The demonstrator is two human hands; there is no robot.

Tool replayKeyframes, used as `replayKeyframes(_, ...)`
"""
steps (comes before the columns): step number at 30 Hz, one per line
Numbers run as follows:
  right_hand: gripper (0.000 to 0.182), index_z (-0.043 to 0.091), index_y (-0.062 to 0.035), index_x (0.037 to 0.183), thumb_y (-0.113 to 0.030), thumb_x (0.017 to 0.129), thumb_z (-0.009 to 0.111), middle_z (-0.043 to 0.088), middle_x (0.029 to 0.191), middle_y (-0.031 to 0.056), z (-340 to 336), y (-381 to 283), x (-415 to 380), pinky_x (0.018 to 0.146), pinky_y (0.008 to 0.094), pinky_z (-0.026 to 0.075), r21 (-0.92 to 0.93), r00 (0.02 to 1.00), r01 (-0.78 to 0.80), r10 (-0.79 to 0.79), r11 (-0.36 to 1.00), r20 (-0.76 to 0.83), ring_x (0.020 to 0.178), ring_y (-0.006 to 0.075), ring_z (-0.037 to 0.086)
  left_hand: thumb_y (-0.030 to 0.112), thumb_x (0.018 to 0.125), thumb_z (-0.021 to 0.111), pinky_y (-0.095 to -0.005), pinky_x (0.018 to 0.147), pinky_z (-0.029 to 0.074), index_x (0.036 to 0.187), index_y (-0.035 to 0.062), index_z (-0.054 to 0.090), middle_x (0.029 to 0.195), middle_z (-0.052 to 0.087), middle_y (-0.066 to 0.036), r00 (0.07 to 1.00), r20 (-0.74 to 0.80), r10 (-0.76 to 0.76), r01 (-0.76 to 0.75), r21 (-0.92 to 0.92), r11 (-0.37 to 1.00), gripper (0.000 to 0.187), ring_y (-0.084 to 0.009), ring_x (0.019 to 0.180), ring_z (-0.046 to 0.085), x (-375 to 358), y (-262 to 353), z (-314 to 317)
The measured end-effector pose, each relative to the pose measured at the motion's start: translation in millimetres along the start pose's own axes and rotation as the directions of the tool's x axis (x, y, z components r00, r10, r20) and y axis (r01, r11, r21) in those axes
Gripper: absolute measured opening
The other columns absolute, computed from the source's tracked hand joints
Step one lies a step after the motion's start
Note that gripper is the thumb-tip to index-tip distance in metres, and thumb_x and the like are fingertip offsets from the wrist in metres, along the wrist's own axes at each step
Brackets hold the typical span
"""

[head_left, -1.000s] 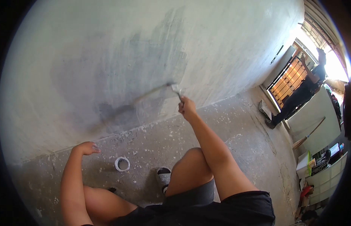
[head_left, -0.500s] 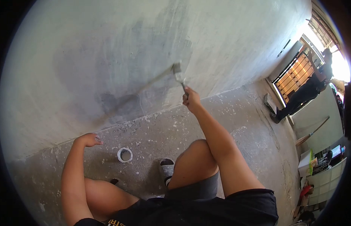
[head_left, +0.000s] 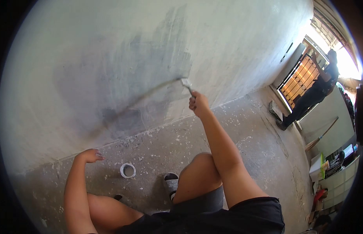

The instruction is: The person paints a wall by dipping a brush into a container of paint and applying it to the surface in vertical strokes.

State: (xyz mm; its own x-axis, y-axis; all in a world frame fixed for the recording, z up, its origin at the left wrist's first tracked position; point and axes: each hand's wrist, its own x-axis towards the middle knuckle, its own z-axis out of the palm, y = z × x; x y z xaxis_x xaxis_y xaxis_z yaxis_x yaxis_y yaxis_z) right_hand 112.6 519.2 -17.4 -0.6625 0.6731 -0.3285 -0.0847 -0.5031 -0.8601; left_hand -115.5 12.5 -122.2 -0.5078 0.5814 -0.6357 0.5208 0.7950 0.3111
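My right hand [head_left: 198,103] is closed round the handle of a paintbrush [head_left: 186,83]. The brush head touches or nearly touches the wall [head_left: 228,46], at the right edge of a darker, damp-looking grey patch [head_left: 150,58]. A long shadow of the brush and arm falls leftward across that patch. My left hand [head_left: 91,156] hangs bent at the wrist near the foot of the wall, its fingers loosely curved and no object visible in them. Between my feet and the wall, a small round white-rimmed tub [head_left: 127,171] stands on the floor, right of my left hand.
The concrete floor [head_left: 224,128] is spotted with white flecks. Another person [head_left: 322,85] stands by a metal gate [head_left: 296,80] at the right. A broom [head_left: 322,134] leans on a low partition there, with a rack of household items [head_left: 335,163] nearer me.
The brush has moved down the wall a short way, and its head is now tilted differently. My view has shifted slightly; my left hand stays in much the same pose.
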Motion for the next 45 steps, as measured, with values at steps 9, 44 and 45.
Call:
replayKeyframes(9,0.016,0.054,-0.009,0.086,-0.023,0.093,0.053,0.041,0.055,0.0001,53,-125,-62,0.041,0.0267,0.029,0.128,0.852,0.475,-0.492,0.87,0.182,0.044,0.0115,0.036,0.055,0.081,0.066,-0.0376,0.082,0.051,0.12,0.003,0.061,0.109,0.066,-0.016,0.998,0.044,-0.043,0.046,-0.059,0.997,0.065,-0.0226,0.09,0.067,-8,2,-3)
replayKeyframes(44,0.018,0.05,-0.0144,0.078,-0.025,0.093,0.052,0.041,0.055,-0.0006,-22,32,18,0.037,0.0264,0.027,-0.268,0.995,0.022,-0.048,0.963,-0.09,0.042,0.0108,0.036,0.058,0.079,0.066,-0.0395,0.089,0.047,0.117,0.0053,0.063,0.114,0.064,-0.019,0.997,0.064,0.032,-0.029,-0.044,0.999,0.065,-0.0309,0.102,0.062,10,7,5)
replayKeyframes(45,0.018,0.05,-0.0146,0.078,-0.025,0.092,0.051,0.041,0.055,-0.0008,-37,54,22,0.036,0.0264,0.026,-0.239,0.985,-0.106,0.07,0.965,-0.154,0.041,0.0107,0.035,0.058,0.079,0.066,-0.0395,0.089,0.047,0.117,0.0053,0.063,0.114,0.064,-0.019,0.998,0.063,0.029,-0.026,-0.041,0.999,0.065,-0.0309,0.102,0.062,6,8,4)
